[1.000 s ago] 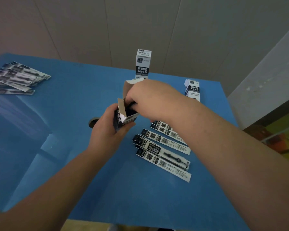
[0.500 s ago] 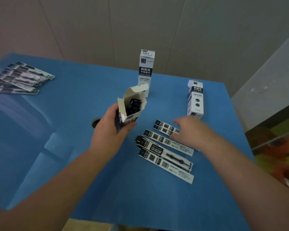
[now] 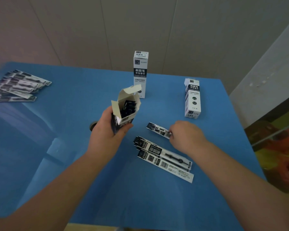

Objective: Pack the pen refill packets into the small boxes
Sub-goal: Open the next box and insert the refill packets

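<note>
Head view looks down on a blue tabletop (image 3: 157, 205) with both bare forearms reaching in from the near edge. The left hand (image 3: 107, 135) is raised over the middle of the tabletop, its forearm running up from the near left corner; thumb on one side and fingers (image 3: 125, 128) wrapped round the lower part, it grips the open box (image 3: 125, 110) upright, tilted slightly away. The box's top flaps stand open and dark packet ends show inside it. The right hand (image 3: 187, 137) is lower, knuckles up, wrist bent, its forearm coming from the near right corner; its fingertips pinch the near end of one pen refill packet (image 3: 158, 130), which points left and away toward the box. Whether that packet still touches the tabletop cannot be told. Just nearer the near edge, under the right wrist, lies a small stack of loose packets (image 3: 163, 158), fanned slightly and angled the same way. Two closed boxes stand upright toward the far edge: a tall one (image 3: 140, 72) behind the held box, and another (image 3: 192, 99) nearer the far right corner. A spread pile of packets (image 3: 17, 85) lies by the left edge, blurred. A round dark hole (image 3: 93, 126) shows in the tabletop beside the left wrist
</note>
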Tool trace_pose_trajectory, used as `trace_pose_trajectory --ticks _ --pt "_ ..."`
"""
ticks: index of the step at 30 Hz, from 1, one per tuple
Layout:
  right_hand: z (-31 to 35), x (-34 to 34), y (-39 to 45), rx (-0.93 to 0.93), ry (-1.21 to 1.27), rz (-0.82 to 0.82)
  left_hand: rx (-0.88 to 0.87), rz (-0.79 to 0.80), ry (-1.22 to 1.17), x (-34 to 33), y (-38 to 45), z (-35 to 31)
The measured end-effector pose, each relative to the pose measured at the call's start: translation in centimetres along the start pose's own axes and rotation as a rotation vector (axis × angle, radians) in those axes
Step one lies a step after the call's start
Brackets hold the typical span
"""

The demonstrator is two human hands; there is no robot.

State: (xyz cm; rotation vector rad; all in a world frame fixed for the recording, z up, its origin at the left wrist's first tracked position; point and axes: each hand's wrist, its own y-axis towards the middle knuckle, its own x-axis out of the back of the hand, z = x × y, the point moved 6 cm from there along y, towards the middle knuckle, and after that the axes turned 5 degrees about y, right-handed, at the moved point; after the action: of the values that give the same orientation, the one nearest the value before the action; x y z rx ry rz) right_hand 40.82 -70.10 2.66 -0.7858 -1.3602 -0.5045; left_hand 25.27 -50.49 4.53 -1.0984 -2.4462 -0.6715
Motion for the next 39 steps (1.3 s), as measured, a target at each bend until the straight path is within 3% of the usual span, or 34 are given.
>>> trace_pose_trajectory --ticks 11,19,27,32,39 --pt "0.0 0.1 -0.2 -0.055 0.077 0.068 -0.003 -0.007 0.027 0.2 -0.1 -1.1" --pt "0.6 0.4 -0.3 -0.055 0.006 0.014 0.007 0.000 0.031 0.1 -0.3 0.0" --pt "0.6 2.8 -1.2 -0.054 0.095 0.032 0.001 -0.009 0.028 0.1 -0.5 -0.3" --pt "0.5 8.7 -2.9 0.007 0.381 -0.053 -0.005 -0.019 0.036 0.0 -0.5 -0.7" --pt "3.0 14.5 -6.1 0.274 1.201 -0.109 0.000 -0.018 0.048 0.1 -0.5 -0.7"
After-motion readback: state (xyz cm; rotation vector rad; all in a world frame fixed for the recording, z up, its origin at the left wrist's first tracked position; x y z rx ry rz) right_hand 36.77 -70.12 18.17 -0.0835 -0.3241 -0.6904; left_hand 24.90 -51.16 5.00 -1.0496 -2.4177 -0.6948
